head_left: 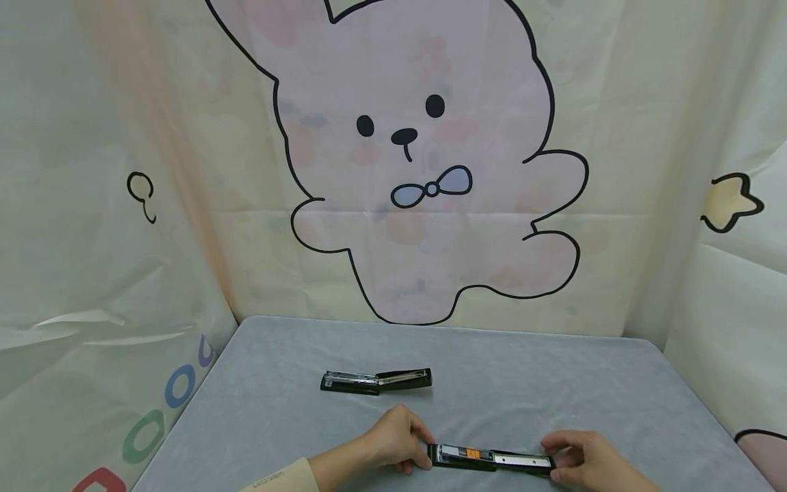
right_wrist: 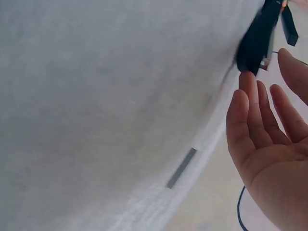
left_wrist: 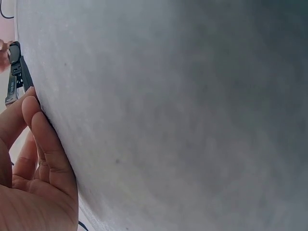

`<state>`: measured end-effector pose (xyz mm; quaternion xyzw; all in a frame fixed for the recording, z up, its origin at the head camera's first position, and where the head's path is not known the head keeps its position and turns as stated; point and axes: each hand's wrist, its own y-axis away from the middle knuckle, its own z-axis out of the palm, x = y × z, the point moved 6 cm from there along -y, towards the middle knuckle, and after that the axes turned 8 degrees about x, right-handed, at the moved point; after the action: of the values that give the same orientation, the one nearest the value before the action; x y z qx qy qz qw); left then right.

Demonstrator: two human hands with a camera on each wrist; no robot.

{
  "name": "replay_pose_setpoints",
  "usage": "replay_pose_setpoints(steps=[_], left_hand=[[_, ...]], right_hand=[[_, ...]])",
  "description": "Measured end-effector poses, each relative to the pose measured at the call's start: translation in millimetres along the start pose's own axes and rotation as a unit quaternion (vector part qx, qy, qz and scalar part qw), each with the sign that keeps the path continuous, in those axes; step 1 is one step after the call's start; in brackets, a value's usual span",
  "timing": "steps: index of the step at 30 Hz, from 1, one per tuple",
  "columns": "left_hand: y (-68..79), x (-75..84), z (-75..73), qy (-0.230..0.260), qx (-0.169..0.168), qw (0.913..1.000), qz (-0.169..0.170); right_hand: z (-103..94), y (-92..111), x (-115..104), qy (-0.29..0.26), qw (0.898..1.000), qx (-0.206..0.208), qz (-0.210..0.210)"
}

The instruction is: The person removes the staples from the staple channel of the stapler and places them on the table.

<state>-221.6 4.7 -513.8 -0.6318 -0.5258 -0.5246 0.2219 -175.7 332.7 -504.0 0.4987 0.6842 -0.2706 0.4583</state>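
Observation:
A black stapler (head_left: 458,456), swung open flat with an orange label and a silver rail, lies near the front of the table. My left hand (head_left: 399,441) pinches its left end between thumb and fingers. At the other end is my right hand (head_left: 587,458). In the right wrist view, a fingertip of it meets the dark end of the stapler (right_wrist: 257,45), while the thumb stands apart. Farther back lies a second black stapler (head_left: 350,383), also opened out, with neither hand on it.
The table (head_left: 277,383) has a grey cloth over it. A thin dark-grey strip (right_wrist: 182,168) lies near the cloth's edge in the right wrist view. Printed curtains (head_left: 615,171) with cartoon figures close in the back and both sides.

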Motion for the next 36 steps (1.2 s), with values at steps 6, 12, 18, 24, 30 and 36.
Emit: replay_pose_setpoints(steps=[6, 12, 18, 24, 30, 36], left_hand=[[-0.7, -0.4, -0.1, 0.002, -0.001, 1.0, -0.001], [-0.9, 0.3, 0.1, 0.0, 0.001, 1.0, 0.003], [-1.0, -0.1, 0.3, 0.002, 0.0, 1.0, 0.004], [-0.8, 0.5, 0.3, 0.004, 0.0, 1.0, 0.008], [-1.6, 0.6, -0.2, 0.0, 0.002, 1.0, 0.007], [-1.5, -1.0, 0.4, -0.005, 0.003, 1.0, 0.007]], right_hand=[[-6.6, 1.5, -16.3, 0.025, 0.999, 0.027, 0.006], [-2.7, 0.4, -35.1, 0.024, 0.995, 0.068, 0.063], [12.7, -2.4, -48.9, 0.008, 0.997, 0.064, 0.034], [31.6, -11.7, -54.7, -0.029, 0.998, 0.048, 0.036], [52.5, -20.2, -50.0, -0.051, 0.998, 0.021, 0.042], [77.9, -44.2, 20.7, -0.105, 0.992, -0.023, 0.07]])
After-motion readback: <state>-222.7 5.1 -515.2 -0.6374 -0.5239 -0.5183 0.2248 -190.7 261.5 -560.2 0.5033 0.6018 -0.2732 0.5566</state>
